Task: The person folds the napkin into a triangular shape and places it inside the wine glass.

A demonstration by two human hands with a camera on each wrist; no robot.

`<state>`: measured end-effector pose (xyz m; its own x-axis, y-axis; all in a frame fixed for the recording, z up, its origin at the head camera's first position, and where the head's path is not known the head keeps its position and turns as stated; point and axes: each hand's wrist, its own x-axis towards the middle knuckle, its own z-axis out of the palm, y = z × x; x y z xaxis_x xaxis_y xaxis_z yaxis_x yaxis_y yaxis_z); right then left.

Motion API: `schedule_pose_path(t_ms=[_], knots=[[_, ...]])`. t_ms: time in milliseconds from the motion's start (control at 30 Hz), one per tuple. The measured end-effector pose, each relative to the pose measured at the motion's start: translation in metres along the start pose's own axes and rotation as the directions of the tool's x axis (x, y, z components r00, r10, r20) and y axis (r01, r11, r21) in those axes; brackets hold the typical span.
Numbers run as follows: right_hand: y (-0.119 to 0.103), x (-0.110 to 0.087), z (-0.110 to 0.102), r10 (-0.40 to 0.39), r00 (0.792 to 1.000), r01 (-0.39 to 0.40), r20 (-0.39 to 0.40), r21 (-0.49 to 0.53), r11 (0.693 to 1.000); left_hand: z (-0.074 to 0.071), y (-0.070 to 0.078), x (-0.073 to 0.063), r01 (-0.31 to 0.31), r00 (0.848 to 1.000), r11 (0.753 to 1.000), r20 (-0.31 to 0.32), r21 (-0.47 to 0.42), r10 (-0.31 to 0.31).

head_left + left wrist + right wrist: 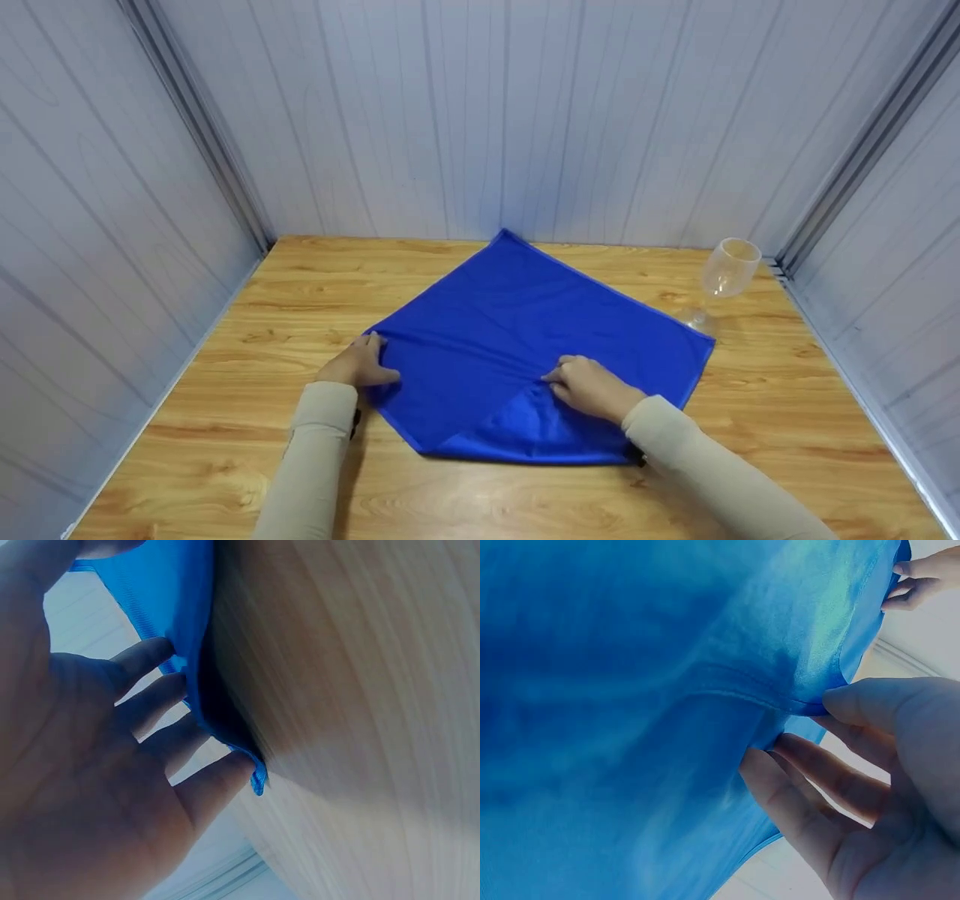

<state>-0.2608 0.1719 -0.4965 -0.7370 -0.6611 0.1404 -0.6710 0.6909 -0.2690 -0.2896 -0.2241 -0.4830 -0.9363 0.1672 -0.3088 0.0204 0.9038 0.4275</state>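
Note:
A blue cloth (480, 322) lies spread on the table, its near corner folded over toward the middle so a shinier underside (525, 424) shows. My right hand (592, 386) pinches the tip of that folded corner between thumb and index finger; the right wrist view shows the hemmed edge (735, 694) running into the pinch. At the cloth's left corner, my left hand (360, 364) rests with the thumb spread from the fingers. Seen from the left wrist, its fingers (154, 701) are extended against the cloth's edge (199, 667), which lifts slightly off the wood.
A clear stemmed glass (731, 266) stands at the back right, its foot near the cloth's right corner. Pale panelled walls (450, 120) close off the back and both sides of the wooden table (247, 405). The cloth's far corner reaches the back wall.

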Motion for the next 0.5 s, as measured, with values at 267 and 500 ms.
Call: schedule_pose_path(t_ms=[267,500], knots=[[0.009,0.004,-0.007,0.016,0.999,-0.019,0.030,0.084,0.996,-0.001,-0.004,0.000,-0.030,0.999,1.000,0.012,0.006,0.030],[0.017,0.008,-0.011,0.059,0.998,-0.065,0.036,0.166,0.984,-0.001,-0.005,0.001,-0.026,1.000,1.000,0.014,-0.008,0.026]])
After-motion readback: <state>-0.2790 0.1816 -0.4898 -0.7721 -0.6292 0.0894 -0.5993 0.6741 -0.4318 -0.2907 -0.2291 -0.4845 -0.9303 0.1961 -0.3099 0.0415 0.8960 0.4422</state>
